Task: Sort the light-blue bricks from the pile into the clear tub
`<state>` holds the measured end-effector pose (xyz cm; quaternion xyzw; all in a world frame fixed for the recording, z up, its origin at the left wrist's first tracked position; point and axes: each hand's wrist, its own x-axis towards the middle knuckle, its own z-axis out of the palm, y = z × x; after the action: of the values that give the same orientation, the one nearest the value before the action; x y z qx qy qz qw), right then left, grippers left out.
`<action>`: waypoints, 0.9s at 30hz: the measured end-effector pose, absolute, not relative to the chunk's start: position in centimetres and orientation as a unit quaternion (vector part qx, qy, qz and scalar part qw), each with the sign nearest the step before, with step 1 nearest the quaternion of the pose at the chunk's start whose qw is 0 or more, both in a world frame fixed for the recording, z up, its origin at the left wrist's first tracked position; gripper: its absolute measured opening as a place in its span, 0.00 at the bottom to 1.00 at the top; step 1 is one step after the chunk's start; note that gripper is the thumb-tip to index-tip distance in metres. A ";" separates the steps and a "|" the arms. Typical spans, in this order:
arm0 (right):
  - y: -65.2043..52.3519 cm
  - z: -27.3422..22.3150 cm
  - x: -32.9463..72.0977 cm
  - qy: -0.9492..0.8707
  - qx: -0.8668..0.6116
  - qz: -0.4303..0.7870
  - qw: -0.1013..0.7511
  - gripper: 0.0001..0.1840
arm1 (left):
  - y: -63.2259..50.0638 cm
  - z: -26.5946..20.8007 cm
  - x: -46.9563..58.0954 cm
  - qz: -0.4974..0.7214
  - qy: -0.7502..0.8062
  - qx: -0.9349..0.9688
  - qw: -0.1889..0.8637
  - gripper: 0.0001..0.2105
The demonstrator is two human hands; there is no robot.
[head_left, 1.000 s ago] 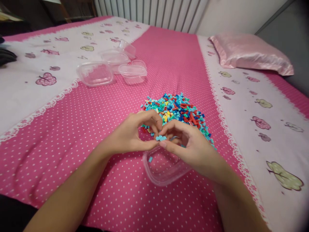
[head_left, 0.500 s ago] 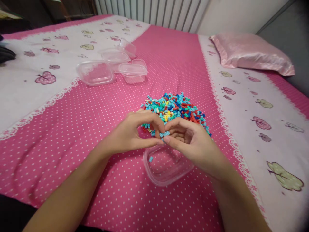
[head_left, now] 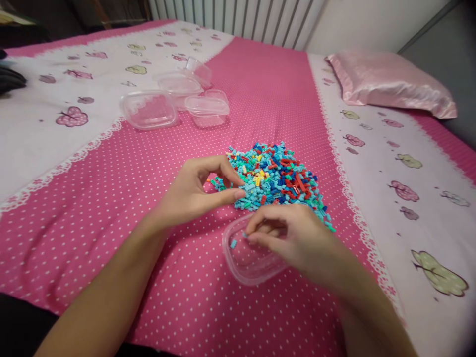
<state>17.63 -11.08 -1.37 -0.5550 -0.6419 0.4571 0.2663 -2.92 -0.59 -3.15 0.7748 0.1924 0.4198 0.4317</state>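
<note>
Tiny plastic building bricks in light blue, dark blue, green, red and yellow [head_left: 273, 171] lie in a loose heap at the centre of the frame, on a pink bedsheet with white polka dots [head_left: 178, 297]. From my remote post I see two bare hands at the near side of the heap. The left hand [head_left: 191, 191], left of centre, is curved, thumb and forefinger brought almost together at the heap's left part; light-blue bricks show right at those tips, but I cannot tell whether one is gripped or they only lie behind. The right hand [head_left: 303, 230], lower and right of centre, pinches a single light-blue brick [head_left: 245, 235] between thumb and forefinger, above a clear, shallow plastic tray with rounded corners [head_left: 249, 281]. I make out one loose light-blue brick [head_left: 233, 244] in the tray, near its left side; the hand hides the tray's right part from me. Toward the upper left of the frame I have several clear plastic containers [head_left: 207, 106] clustered together on the sheet. At the upper right rests a shiny pale-pink satin pillow [head_left: 390, 79].
</note>
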 end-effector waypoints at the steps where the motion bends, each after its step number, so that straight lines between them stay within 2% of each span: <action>1: -11.2 -1.5 17.3 -0.672 -0.546 0.440 0.240 0.08 | -0.6 -3.2 -2.9 0.422 0.195 0.772 0.433 0.07; 5: -11.4 -1.9 16.0 -0.732 -0.548 0.362 0.181 0.14 | -0.6 -3.1 -2.4 0.419 0.195 0.768 0.443 0.08; 8: -11.3 -1.6 15.7 -0.736 -0.583 0.321 0.125 0.12 | -0.6 -3.1 -2.3 0.421 0.199 0.764 0.446 0.09; 12: -11.3 -0.6 15.5 -0.726 -0.627 0.283 0.009 0.07 | -0.6 -3.1 -2.4 0.426 0.204 0.761 0.445 0.09; 15: -11.5 -0.4 15.0 -0.729 -0.628 0.266 -0.058 0.07 | -0.6 -3.2 -2.4 0.421 0.202 0.764 0.444 0.08; 20: -11.6 -0.8 14.7 -0.739 -0.624 0.249 -0.057 0.08 | -0.6 -3.3 -2.3 0.412 0.204 0.770 0.443 0.07; 27: -11.9 -0.8 14.9 -0.724 -0.663 0.181 -0.057 0.04 | -0.6 -3.3 -2.3 0.409 0.209 0.770 0.442 0.07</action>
<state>14.87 -11.86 -0.76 -0.6631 -0.7240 0.1811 -0.0572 -2.31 -0.62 -3.29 0.7701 0.2094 0.4094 0.4421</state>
